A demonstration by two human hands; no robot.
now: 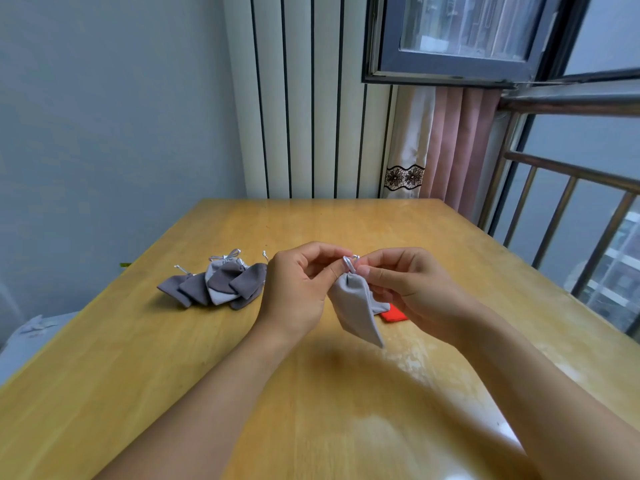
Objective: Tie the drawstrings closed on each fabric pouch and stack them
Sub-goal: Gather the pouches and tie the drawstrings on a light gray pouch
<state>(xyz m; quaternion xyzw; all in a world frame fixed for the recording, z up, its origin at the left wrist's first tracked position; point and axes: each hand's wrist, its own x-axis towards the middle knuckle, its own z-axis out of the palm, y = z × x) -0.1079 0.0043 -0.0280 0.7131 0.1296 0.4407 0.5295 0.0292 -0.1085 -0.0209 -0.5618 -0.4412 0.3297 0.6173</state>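
Note:
A light grey fabric pouch [356, 306] hangs above the wooden table [207, 358], held up by its white drawstring [350, 262]. My left hand [298, 289] pinches the cord from the left at the gathered neck. My right hand [398, 282] pinches the same cord from the right. The cord forms a small loop between my fingertips. To the left on the table lies a loose pile of grey pouches [218, 282], dark and light, with white cords showing at their tops.
A red item [394, 313] lies on the table, partly hidden behind the held pouch and my right hand. A radiator [311, 116] stands behind the table's far edge. A curtain [443, 147] and a window railing [571, 209] are on the right.

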